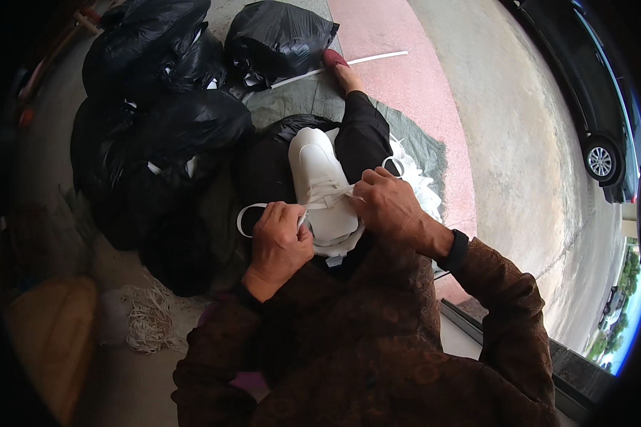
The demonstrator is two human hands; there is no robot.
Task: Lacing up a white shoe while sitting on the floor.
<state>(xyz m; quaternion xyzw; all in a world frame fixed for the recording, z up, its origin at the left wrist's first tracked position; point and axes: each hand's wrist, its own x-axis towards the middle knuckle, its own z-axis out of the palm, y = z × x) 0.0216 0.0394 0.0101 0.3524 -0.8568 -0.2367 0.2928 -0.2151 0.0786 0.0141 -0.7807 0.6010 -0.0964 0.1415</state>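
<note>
A white lace-up shoe (pixel 313 160) rests in my lap between my legs, its toe pointing away from me. White laces (pixel 327 196) cross over its upper and stretch out to both sides. My left hand (pixel 281 235), left of the shoe's opening, is closed on one lace, which loops out past the fingers. Closed on the other side of the laces is my right hand (pixel 392 203), at the shoe's right edge, with a loop of lace standing above its knuckles. The fingertips of both hands are partly hidden.
Several stuffed black plastic bags (pixel 164 135) crowd the left and far side. More white shoe parts (pixel 420 181) are heaped beside my right leg on a green-grey sheet (pixel 424 142). A bundle of loose laces (pixel 153 317) lies at lower left. A dark car (pixel 605 107) stands at far right.
</note>
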